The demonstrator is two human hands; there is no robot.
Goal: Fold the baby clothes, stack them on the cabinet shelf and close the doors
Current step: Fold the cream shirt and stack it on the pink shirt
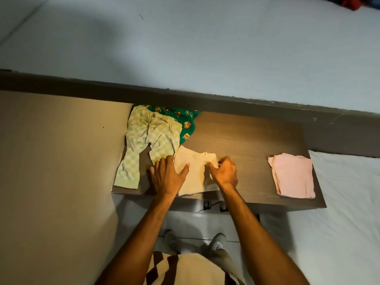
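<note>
Folding a cream top on the counter point(257, 136).
Green checked trousers point(148, 138) lie far left over a green printed garment point(185, 122); left hand point(167, 175) presses flat and open on the cream top point(195, 171), right hand point(225, 171) pinches its edge; folded pink clothes point(292, 177) right.

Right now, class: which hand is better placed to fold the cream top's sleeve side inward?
Probably the right hand: its fingers pinch the cream top at its right edge, while the left hand lies flat, pinning the other side.
</note>
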